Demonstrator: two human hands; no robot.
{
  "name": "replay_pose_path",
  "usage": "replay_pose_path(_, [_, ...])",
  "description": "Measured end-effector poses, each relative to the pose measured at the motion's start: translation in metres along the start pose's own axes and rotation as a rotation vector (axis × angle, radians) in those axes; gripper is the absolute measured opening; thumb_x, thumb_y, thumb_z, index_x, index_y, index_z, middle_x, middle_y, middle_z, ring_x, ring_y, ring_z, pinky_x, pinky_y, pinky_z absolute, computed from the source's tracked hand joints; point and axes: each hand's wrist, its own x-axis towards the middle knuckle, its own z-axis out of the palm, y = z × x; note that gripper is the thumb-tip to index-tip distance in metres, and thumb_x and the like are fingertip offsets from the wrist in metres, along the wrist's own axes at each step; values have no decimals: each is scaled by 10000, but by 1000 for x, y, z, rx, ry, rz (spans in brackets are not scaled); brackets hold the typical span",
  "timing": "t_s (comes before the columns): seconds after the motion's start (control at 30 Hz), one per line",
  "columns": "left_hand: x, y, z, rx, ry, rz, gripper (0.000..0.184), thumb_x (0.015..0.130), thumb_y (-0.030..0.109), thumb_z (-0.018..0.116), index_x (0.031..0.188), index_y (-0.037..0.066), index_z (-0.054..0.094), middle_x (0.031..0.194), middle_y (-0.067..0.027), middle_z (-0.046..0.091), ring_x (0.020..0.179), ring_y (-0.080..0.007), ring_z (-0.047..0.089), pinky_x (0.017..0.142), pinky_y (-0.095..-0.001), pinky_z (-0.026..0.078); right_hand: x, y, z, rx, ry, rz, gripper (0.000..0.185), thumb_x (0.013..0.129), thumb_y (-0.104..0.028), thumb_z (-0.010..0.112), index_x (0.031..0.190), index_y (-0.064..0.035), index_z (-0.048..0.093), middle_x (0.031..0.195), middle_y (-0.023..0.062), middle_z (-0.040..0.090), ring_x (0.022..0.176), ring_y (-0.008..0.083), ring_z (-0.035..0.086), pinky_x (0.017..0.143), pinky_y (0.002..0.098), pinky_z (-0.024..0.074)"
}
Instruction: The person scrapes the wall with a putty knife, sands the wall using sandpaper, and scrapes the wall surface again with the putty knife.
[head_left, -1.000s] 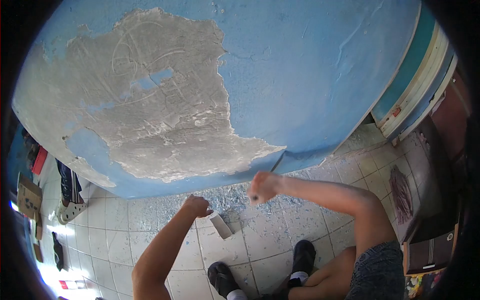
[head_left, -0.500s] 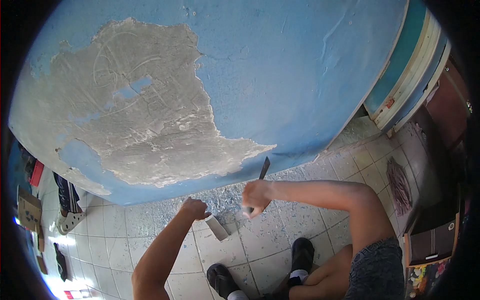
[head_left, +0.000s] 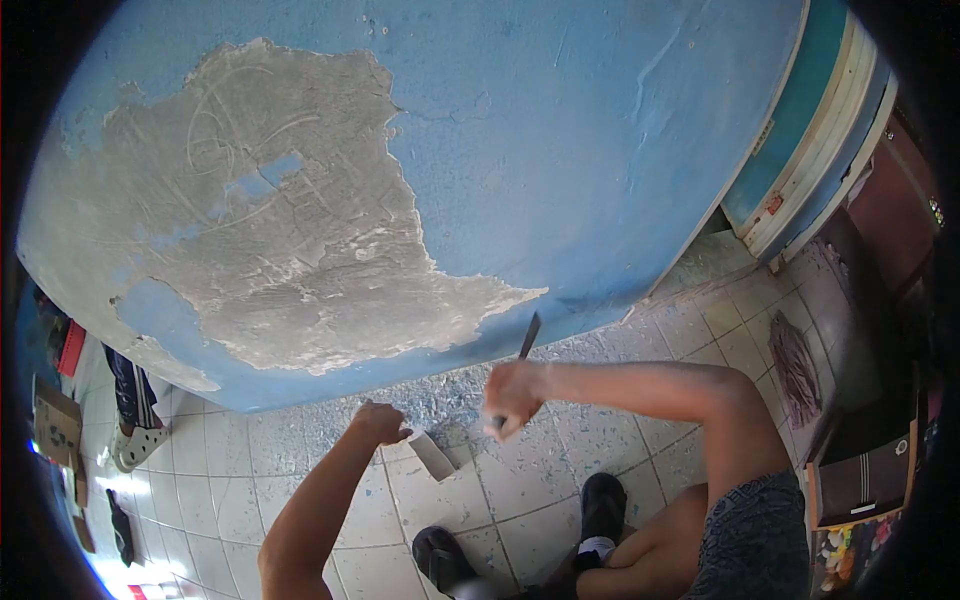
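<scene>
My right hand [head_left: 512, 402] is closed around a narrow tool with a dark blade [head_left: 530, 333], like a knife or scraper. The blade points up toward the foot of the wall; the fist hides most of the handle. To its left, my left hand [head_left: 383, 423] is closed, with the thumb at the upper end of a flat grey rectangular piece [head_left: 433, 456], like a wide scraper blade. Its far end slants down and right over the floor. In front stands a blue wall [head_left: 540, 170] with a large bare grey plaster patch [head_left: 330, 240] edged by ragged paint.
Paint flakes cover the tiled floor [head_left: 520, 475] along the wall. A cloth [head_left: 795, 370] lies at right near a dark cabinet [head_left: 862, 475]. Another person's leg and white clog [head_left: 142, 446] show at left, beside a cardboard box [head_left: 57, 420]. A door frame [head_left: 815, 150] bounds the wall.
My left hand has shifted slightly left and down. My right hand and its blade stay nearly in place. The view has moved slightly.
</scene>
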Motion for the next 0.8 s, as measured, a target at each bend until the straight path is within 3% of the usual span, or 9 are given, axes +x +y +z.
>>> replay_pose_path(0.13, [5,-4,6,25,-40,-9,499,932,557,524,1110,135,723,1133,-111,706,1129,-294,638,994,-475,443,5,-11,9,57,15,-185,506,842,-474,555,544,-70,618,564,159,598,561,344,615,581,455,515])
replay_pose_path(0.2, [0,0,2,-14,-18,-2,502,930,558,528,1119,134,718,1138,-112,704,1139,-295,632,1003,-478,435,-7,22,-11,-153,-72,34,501,842,-474,549,559,-68,628,575,157,606,578,349,621,606,469,518])
replay_pose_path(0.3, [-1,2,-2,-26,-6,-7,498,930,558,530,1126,138,712,1142,-110,702,1143,-298,629,1008,-482,427,-11,20,-14,-141,-69,144,490,845,-468,545,578,-68,640,577,156,607,589,354,625,628,481,522])
replay_pose_path(0.43, [1,4,-3,-7,-24,4,492,930,556,528,1115,139,713,1138,-110,702,1133,-300,631,1001,-479,430,1,-31,12,-74,-40,-126,482,848,-481,574,590,-79,643,602,146,618,608,348,638,649,480,529])
replay_pose_path(0.53, [11,2,3,4,8,13,494,930,556,528,1111,137,714,1134,-112,704,1123,-298,635,997,-466,435,2,-17,17,24,-35,-213,465,845,-472,606,581,-91,638,606,134,624,605,311,647,614,461,525])
replay_pose_path(0.6, [10,5,1,-22,27,28,496,929,557,527,1115,136,714,1134,-114,702,1127,-295,633,1000,-464,433,-16,45,0,-68,-50,23,436,846,-430,613,569,-93,627,585,130,615,570,275,641,565,435,516])
replay_pose_path(0.7, [11,2,-3,-8,34,26,500,932,561,520,1118,139,715,1138,-111,700,1139,-290,628,1004,-464,431,-33,45,-25,-52,-25,337,486,845,-443,526,564,-60,629,607,172,621,628,352,638,637,481,522])
replay_pose_path(0.73, [12,3,-1,-1,28,26,502,934,562,516,1119,141,715,1140,-109,699,1144,-288,625,1006,-464,431,-32,30,-25,-83,-93,262,465,856,-434,531,594,-64,635,623,159,629,632,333,649,641,473,526])
replay_pose_path(0.8, [12,5,1,7,11,10,510,938,570,506,1118,142,717,1150,-105,696,1154,-282,621,1008,-467,429,-25,-1,-5,19,79,-18,442,857,-415,578,555,-93,579,559,127,606,516,290,618,537,410,518])
